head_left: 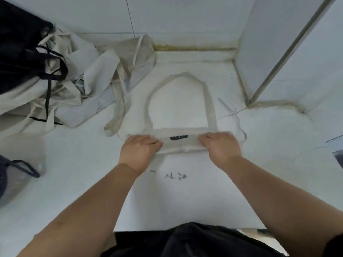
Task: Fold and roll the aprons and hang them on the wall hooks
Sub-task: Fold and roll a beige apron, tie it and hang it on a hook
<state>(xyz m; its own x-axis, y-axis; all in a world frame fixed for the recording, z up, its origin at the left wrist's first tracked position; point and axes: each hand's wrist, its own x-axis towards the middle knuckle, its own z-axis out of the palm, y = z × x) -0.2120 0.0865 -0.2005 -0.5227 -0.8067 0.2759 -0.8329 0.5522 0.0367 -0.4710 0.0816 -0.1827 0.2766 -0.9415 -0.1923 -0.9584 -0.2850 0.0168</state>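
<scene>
Apron (pixel 182 143) lies rolled into a narrow beige band across the middle of the white table (pixel 185 201), just beyond your wrists. Your left hand (pixel 138 148) grips the left end of the roll and your right hand (pixel 220 145) grips the right end, with the fingers of both curled over the top of the cloth. Between your hands a dark mark (pixel 178 137) shows on the roll. From the roll's far edge the loop (pixel 208 101) lies flat on the table, reaching toward the far wall (pixel 185 21). A thin tie (pixel 241 127) trails off to the right of your right hand. At far left a pile (pixel 78 97) of crumpled beige cloth sits against the wall. A black apron (pixel 16 52) lies on its left part, dark straps over the beige. Faint writing (pixel 175 176) marks the table on the near side of the roll. At near left lies dark cloth (pixel 11 175) with a strap; what it is cannot be told.
</scene>
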